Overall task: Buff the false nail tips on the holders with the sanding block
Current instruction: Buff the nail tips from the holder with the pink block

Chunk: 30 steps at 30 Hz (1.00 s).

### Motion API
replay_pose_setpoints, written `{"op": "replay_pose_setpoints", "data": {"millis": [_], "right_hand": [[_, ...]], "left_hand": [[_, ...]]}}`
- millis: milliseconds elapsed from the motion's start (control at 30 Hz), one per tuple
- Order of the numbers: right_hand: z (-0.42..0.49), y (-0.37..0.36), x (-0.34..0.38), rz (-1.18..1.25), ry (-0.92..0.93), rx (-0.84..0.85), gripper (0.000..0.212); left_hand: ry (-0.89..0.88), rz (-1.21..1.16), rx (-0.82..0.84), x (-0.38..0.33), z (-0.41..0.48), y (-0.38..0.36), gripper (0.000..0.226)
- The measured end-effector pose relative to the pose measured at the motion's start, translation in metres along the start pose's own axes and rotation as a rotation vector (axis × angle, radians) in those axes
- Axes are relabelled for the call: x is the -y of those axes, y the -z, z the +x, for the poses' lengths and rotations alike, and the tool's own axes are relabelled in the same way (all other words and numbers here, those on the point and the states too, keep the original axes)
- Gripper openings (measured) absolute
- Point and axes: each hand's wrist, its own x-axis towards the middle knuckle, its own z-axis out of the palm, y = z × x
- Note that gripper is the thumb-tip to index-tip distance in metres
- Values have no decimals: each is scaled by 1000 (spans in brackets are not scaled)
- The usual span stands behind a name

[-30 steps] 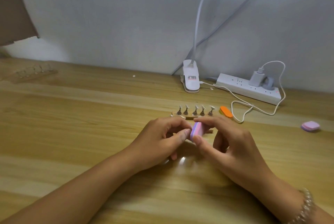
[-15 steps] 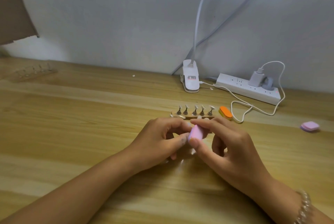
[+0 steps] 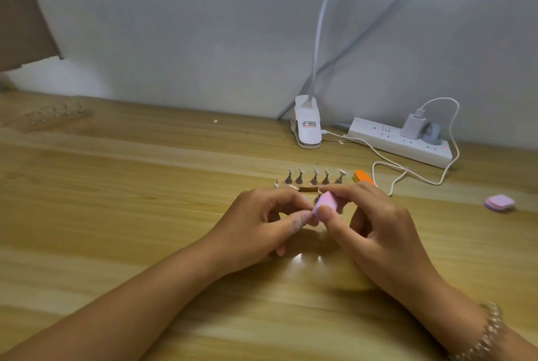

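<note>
My right hand (image 3: pixel 375 232) pinches a small pink sanding block (image 3: pixel 326 203) between thumb and fingers at the table's middle. My left hand (image 3: pixel 262 223) has its fingers curled round a nail tip holder just left of the block; the holder is mostly hidden, with a bit of dark metal (image 3: pixel 316 200) showing beside the block. Behind both hands a row of several metal holders with clear false nail tips (image 3: pixel 314 177) stands on a strip.
An orange sanding block (image 3: pixel 362 177) lies right of the row, a second pink block (image 3: pixel 499 202) far right. A white lamp clip (image 3: pixel 307 127), a power strip (image 3: pixel 401 142) and a white cable (image 3: pixel 407 171) sit at the back. A clear stand (image 3: pixel 55 114) is far left.
The pink block has tilted in my right hand, its flat pink face now turned up, and slid slightly down and left against what my left hand holds. Both hands stay in place.
</note>
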Motion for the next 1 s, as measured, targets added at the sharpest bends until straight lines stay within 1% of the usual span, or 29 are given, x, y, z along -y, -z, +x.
{"op": "replay_pose_setpoints", "data": {"millis": [133, 267, 367, 433, 567, 700, 833, 967, 1000], "right_hand": [[-3, -2, 5, 5, 83, 58, 37], [0, 0, 2, 6, 0, 12, 37], [-2, -2, 5, -28, 74, 42, 37], [-4, -4, 6, -7, 110, 50, 35], [0, 0, 2, -20, 26, -18, 39], [-4, -4, 6, -42, 128, 39, 37], [-1, -1, 3, -47, 58, -21, 41], [-3, -5, 6, -77, 107, 25, 40], [-3, -5, 5, -77, 96, 19, 38]], "left_hand": [[5, -28, 10, 0, 1, 0, 20], [-4, -32, 26, 0, 1, 0, 16], [6, -38, 16, 0, 1, 0, 19], [11, -39, 19, 0, 1, 0, 18], [1, -50, 20, -2, 0, 0, 15], [3, -30, 17, -2, 0, 1, 15], [9, -41, 16, -5, -2, 0, 15], [28, -34, 8, -4, -1, 1, 20], [27, -37, 5, -4, -1, 1, 19]]}}
